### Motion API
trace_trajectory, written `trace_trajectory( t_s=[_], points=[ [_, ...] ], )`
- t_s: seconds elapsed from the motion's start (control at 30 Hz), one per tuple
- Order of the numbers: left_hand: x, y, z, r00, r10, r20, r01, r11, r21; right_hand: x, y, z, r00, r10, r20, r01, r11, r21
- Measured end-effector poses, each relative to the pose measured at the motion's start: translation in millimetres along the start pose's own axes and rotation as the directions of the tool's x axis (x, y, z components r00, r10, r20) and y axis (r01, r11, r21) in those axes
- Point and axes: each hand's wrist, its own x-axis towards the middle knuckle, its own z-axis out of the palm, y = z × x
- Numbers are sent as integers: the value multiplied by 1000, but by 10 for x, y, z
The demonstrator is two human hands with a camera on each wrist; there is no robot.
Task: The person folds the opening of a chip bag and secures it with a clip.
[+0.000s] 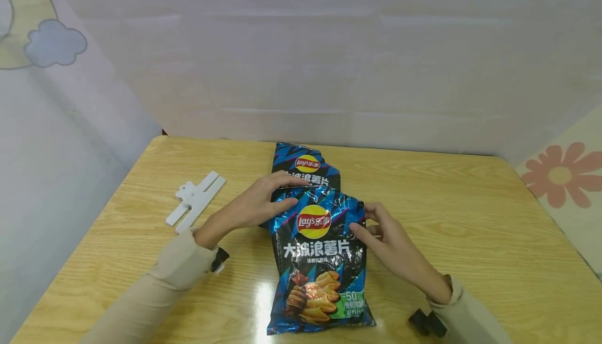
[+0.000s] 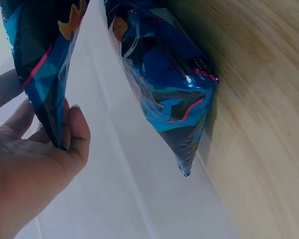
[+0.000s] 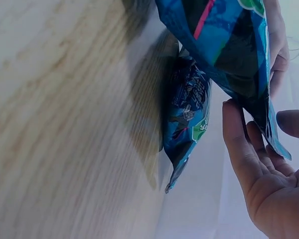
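Note:
A black-and-blue Lay's potato chip bag (image 1: 322, 260) stands upright near the middle of the table in the head view, its printed front facing me. My left hand (image 1: 249, 205) holds its upper left edge, thumb in front and fingers behind. On the opposite edge, my right hand (image 1: 395, 244) pinches the bag between thumb and fingers. The top edge of this bag is uneven and slopes down to the right. Behind it is a second, matching chip bag (image 1: 305, 169) with a stepped upper right corner; its lower part is hidden. Both wrist views show it apart from the held bag.
A white plastic bag clip (image 1: 196, 200) lies on the left side of the wooden table (image 1: 447, 203). Along the table's far edge hangs a pale cloth backdrop (image 1: 301, 72), with printed side panels at left and right.

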Motion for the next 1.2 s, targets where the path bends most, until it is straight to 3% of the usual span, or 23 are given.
trace_trajectory(
  t_s=[0.4,0.7,1.0,1.2],
  points=[
    [62,98,54,1000,-5,-22,8,990,141,51,5,7,999,-50,-21,49,998,-34],
    [125,182,108,999,-31,-30,36,986,160,85,-28,-5,1000,-24,0,24,1000,-2],
    [177,204,178,994,-88,-72,98,981,166,109,-11,1,997,-70,-14,70,997,-15],
    [189,184,204,992,-74,-98,87,986,142,105,4,13,996,-82,-24,82,996,-25]
  ],
)
